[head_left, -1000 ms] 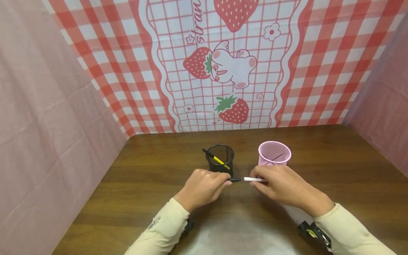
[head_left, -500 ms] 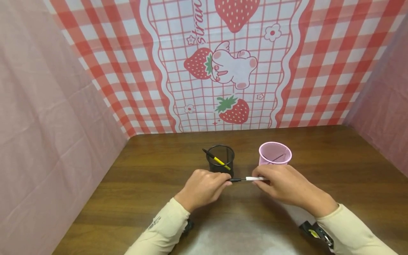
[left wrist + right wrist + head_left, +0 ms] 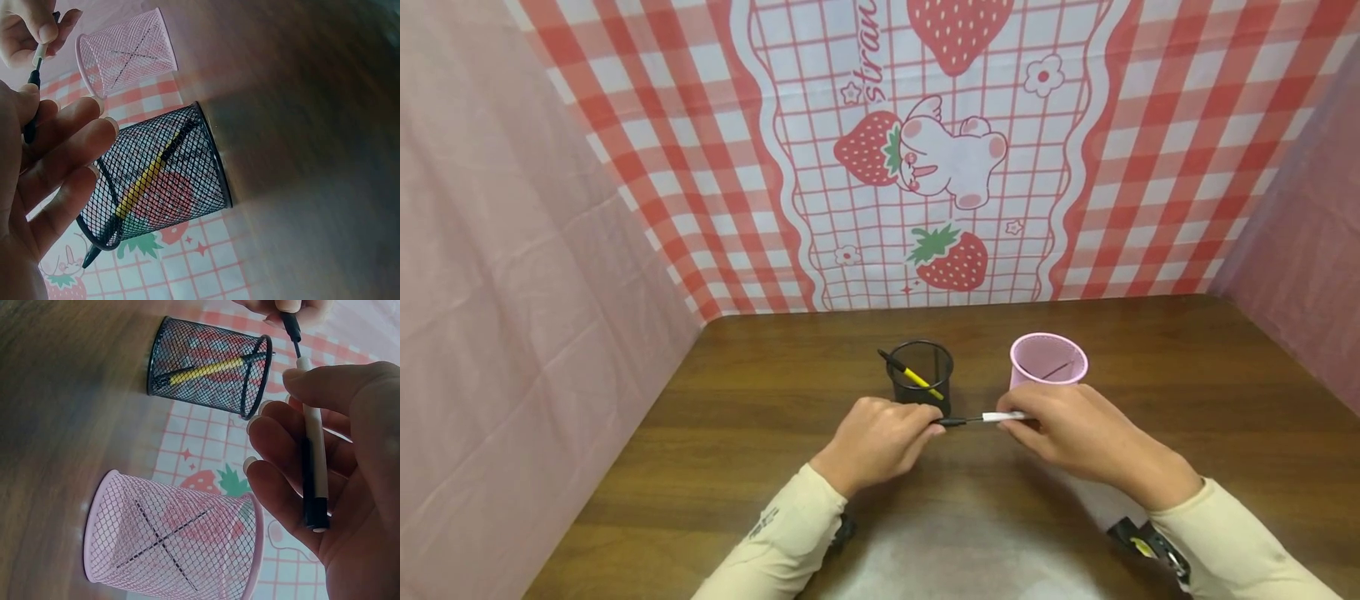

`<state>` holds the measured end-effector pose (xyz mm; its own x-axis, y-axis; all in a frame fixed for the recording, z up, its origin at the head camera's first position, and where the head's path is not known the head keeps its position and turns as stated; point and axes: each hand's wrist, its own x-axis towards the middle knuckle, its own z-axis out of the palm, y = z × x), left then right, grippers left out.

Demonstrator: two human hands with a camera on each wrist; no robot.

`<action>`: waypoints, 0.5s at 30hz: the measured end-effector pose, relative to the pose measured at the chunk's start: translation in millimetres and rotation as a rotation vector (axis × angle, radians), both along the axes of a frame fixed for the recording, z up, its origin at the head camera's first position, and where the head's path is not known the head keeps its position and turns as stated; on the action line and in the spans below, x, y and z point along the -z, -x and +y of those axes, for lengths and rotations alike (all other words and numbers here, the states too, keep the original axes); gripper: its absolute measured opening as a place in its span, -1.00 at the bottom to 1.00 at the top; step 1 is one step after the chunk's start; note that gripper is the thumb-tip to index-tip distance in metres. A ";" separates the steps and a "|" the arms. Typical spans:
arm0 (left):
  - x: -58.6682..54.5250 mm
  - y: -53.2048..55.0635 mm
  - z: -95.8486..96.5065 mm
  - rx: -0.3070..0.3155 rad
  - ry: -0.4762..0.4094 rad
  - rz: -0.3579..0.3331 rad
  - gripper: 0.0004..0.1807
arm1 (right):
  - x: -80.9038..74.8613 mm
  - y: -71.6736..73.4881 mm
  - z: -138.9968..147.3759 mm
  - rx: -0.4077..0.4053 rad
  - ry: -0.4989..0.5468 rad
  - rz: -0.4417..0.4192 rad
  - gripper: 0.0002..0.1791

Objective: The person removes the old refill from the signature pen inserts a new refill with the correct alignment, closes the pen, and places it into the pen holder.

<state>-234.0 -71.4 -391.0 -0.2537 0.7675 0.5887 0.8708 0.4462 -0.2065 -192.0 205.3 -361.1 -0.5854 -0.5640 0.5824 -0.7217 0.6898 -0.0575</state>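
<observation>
In the head view my left hand (image 3: 880, 437) pinches the black front section (image 3: 952, 422) of a pen. Facing it, my right hand (image 3: 1082, 433) holds the white pen barrel (image 3: 1000, 417). A thin dark refill (image 3: 973, 419) bridges the two parts. In the right wrist view the barrel (image 3: 317, 456), with its black clip (image 3: 306, 469) and black end, lies between thumb and fingers. Behind my left hand stands a black mesh pen cup (image 3: 919, 342) with a yellow and black pen (image 3: 916, 379) leaning inside. A pink mesh pen cup (image 3: 1015, 367) is behind my right hand.
Both cups stand on a brown wooden table (image 3: 760, 400). A red and white checked cloth (image 3: 760, 208) with strawberry prints hangs behind the table. Pale pink cloths (image 3: 550, 250) flank it on both sides.
My right hand has shifted slightly right with the white barrel. The gap to the black section has widened, baring more of the refill. My left hand stays almost still.
</observation>
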 end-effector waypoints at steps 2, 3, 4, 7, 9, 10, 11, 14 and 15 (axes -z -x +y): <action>-0.1 -0.2 -0.2 0.000 0.000 -0.001 -0.82 | -0.9 -0.3 0.6 0.003 0.000 0.000 -0.77; -0.1 -0.1 -0.3 0.000 0.000 -0.003 -0.83 | -1.3 -0.4 0.8 0.004 0.000 0.001 -0.77; -0.1 -0.1 -0.3 0.001 -0.002 -0.002 -0.83 | -1.6 -0.4 1.1 0.005 -0.001 0.004 -0.77; 0.3 -0.1 -0.6 0.002 -0.010 0.008 -0.82 | -2.2 -0.4 1.8 0.000 -0.003 0.006 -0.78; 0.9 0.1 -0.8 0.003 -0.019 0.023 -0.81 | -2.7 -0.3 2.0 -0.002 -0.005 0.005 -0.79; 1.2 0.2 -1.0 0.004 -0.023 0.028 -0.81 | -2.9 -0.2 2.1 -0.003 -0.006 0.004 -0.79; 1.3 0.4 -1.1 0.004 -0.026 0.035 -0.80 | -3.1 -0.2 2.2 -0.004 -0.006 0.002 -0.80; 2.2 1.0 -1.5 0.003 -0.027 0.046 -0.79 | -3.4 -0.2 2.2 -0.005 -0.012 0.002 -0.82; 2.3 1.0 -1.6 0.003 -0.025 0.047 -0.79 | -3.5 -0.2 2.2 -0.007 -0.013 0.003 -0.82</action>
